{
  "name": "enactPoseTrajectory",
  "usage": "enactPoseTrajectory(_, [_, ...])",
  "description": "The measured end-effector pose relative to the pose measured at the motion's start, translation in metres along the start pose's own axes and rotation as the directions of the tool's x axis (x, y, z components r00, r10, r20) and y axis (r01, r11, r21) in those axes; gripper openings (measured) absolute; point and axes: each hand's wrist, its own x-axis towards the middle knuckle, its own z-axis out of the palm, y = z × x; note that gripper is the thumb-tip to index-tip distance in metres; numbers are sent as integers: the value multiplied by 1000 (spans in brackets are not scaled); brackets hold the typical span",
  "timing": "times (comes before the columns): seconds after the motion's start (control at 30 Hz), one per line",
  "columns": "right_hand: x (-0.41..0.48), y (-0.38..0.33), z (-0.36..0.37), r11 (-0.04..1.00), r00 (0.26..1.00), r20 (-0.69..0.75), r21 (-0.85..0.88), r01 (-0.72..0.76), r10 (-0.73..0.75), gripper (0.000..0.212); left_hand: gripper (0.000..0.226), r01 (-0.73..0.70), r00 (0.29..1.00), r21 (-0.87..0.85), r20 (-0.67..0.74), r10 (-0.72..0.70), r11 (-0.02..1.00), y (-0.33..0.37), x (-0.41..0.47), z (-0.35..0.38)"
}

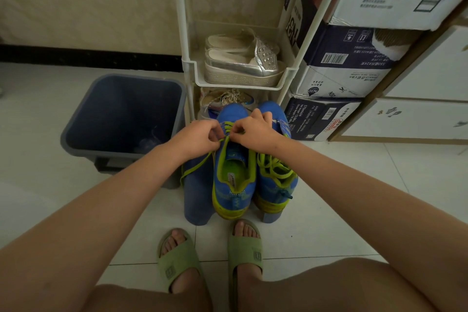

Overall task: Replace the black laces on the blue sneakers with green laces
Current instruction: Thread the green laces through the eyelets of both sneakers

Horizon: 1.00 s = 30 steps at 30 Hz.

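— Knees and bare forearms fill the bottom of my view. The person sits low, feet in green slippers on the tiled floor. What stands in front?

— From big to small: a grey bin by the person's left arm and a white shoe rack behind. Then comes what looks like a low blue stool. On it are the blue sneakers, side by side, heels toward the person.

— Any black laces?

— I see none. The sneaker away from the bin is already threaded in green, in loose loops. The one nearer the bin is laced only over the front eyelets, so I judge the work is in its last part.

— What could go wrong?

— Two things, I think. A strong pull could drag the sneaker off the stool, because nothing holds it down. Also the green lace has one long end hanging over the stool edge. If the ends become unequal, one side will be too short for tying.

— And the hands?

— Both are narrow, with fingers curled. The left hand pinches the lace where the long end begins. The right hand pinches it at the eyelets, just beside the left. Which eyelet, I cannot tell.
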Motion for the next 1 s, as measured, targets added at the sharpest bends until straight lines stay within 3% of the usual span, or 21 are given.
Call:
enactPoseTrajectory(0.33, [-6,14,-6,987,998,-2,150,59,-60,18,9,-21,998,74,-60,25,997,-4,3,2])
enactPoseTrajectory(0.47, [-5,11,-4,989,998,-17,129,67,-65,18,13,121,992,-41,-34,-122,992,5,4,1])
enactPoseTrajectory(0.53, [-5,10,-4,992,998,-10,113,60,-59,19,18,289,957,-174,63,-282,941,12,6,0])
enactPoseTrajectory(0.63, [-4,8,-6,994,1000,20,110,22,-24,21,24,552,834,-422,277,-477,719,17,4,0])
enactPoseTrajectory(0.83, [-1,7,-3,997,1000,0,77,29,-29,23,25,674,735,-529,414,-537,515,18,5,2])
enactPoseTrajectory(0.9, [-2,9,-4,994,999,0,104,33,-33,21,26,690,722,-518,434,-539,506,19,5,1])
enactPoseTrajectory(1.0, [-2,12,-5,990,999,16,135,32,-35,21,26,655,755,-458,365,-544,601,20,6,5])
